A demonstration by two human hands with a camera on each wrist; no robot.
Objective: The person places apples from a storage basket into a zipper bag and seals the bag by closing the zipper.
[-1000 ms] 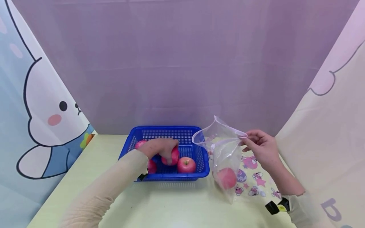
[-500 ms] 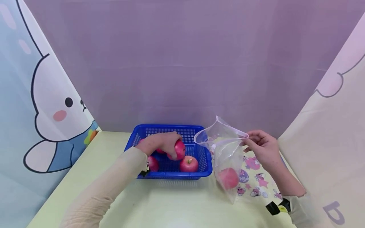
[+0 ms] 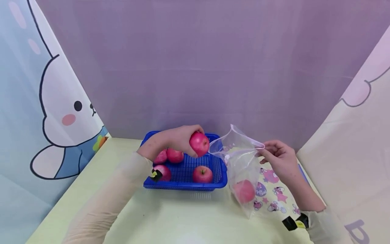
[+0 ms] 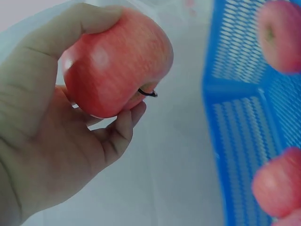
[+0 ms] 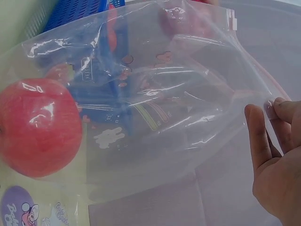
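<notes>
- Two hands are at work: the left hand [image 3: 181, 137] has its thumb and fingers round a red apple [image 3: 199, 144], in the middle of the head view.
- The right hand [image 3: 278, 157], right of the middle, pinches the edge of a clear bag [image 3: 243, 164].
- The bag's mouth gapes wide, and its pink-white rim sits just beside the held apple; I cannot tell if they touch.
- Another apple [image 3: 244, 191] is low inside the bag.
- The blue basket [image 3: 186, 185] sits left of the bag, and the held apple is over its back edge, near the right end.
- Four apples [image 3: 202, 174] are in the basket: three at the left, one at the front right, with room between them.
- The pale table [image 3: 170, 217] spreads in front, along the bottom of the frame. A purple-grey curtain [image 3: 195, 67] stands behind.
- A big grey letter [image 3: 358, 223], maybe a "b", is cut off at the lower right.
- The bag has a small boxed label [image 5: 87, 69], too tiny to read for sure. A purple oval [image 5: 19, 205] has curly writing, hard to read.
- The left arm hides the basket's left side. The right wrist view cuts off the right hand and the bagged apple.
</notes>
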